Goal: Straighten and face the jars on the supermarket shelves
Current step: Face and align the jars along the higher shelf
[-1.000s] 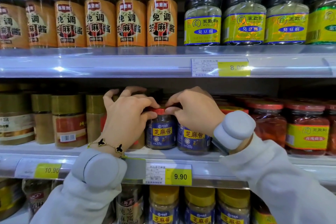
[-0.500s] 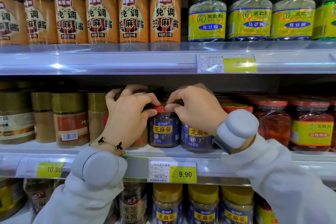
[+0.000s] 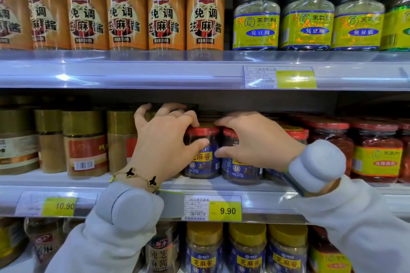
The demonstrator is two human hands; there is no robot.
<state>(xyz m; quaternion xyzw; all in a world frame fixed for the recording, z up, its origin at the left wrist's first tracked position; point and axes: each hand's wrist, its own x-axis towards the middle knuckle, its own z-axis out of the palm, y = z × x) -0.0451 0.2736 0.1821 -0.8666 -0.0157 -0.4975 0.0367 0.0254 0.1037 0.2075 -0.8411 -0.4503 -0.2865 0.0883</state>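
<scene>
Standing just above the 9.90 price tag (image 3: 225, 210), two small blue-labelled jars (image 3: 203, 157) sit side by side at the front of the middle shelf (image 3: 66, 180). The left hand (image 3: 164, 139) curls round the left jar, thumb on its label, fingers over the red lid (image 3: 205, 129); the right hand (image 3: 257, 142) pinches its neighbour (image 3: 240, 168) the same way. Glass, I'd guess: rigid, fairly heavy for its size, slick and breakable. Gripping lid and shoulder looks best for twisting the labels forward.
</scene>
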